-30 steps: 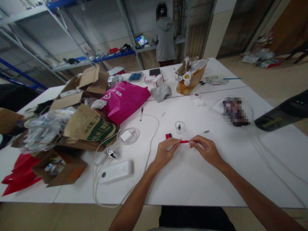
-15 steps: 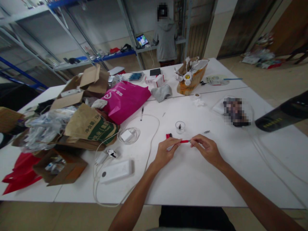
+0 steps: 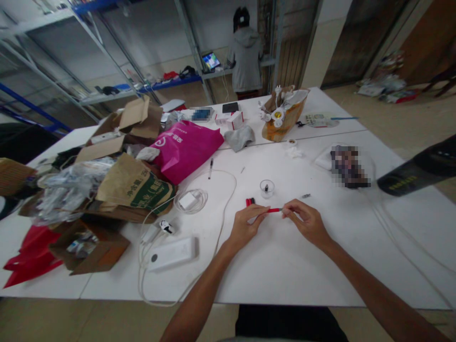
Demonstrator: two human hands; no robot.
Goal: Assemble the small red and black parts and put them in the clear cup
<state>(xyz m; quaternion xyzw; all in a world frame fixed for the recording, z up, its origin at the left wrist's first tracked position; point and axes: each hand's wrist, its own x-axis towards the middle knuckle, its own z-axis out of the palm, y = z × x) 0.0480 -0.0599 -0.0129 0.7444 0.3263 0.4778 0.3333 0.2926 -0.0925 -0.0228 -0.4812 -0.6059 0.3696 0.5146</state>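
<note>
My left hand (image 3: 245, 225) and my right hand (image 3: 306, 220) meet low over the white table (image 3: 285, 266). Both pinch the ends of a thin red pen-like piece (image 3: 273, 210) held level between them. The left fingers are curled round its left end; the right fingertips grip a small metallic tip at its right end. Just behind my left hand lie a few more red and black pieces (image 3: 250, 201). A small clear cup (image 3: 266, 188) stands behind those. A tiny metal part (image 3: 305, 195) lies to the right of the cup.
A white power bank (image 3: 172, 253), a charger (image 3: 187, 200) and a long white cable (image 3: 224, 209) lie to the left. Cardboard boxes (image 3: 121, 128), a pink bag (image 3: 185, 147) and a brown paper bag (image 3: 131, 187) crowd the far left. A person in a grey hoodie (image 3: 245, 57) stands at the shelves.
My right hand has slid slightly to the right along the red piece, and a little more of its metal tip shows. The left hand has stayed put.
</note>
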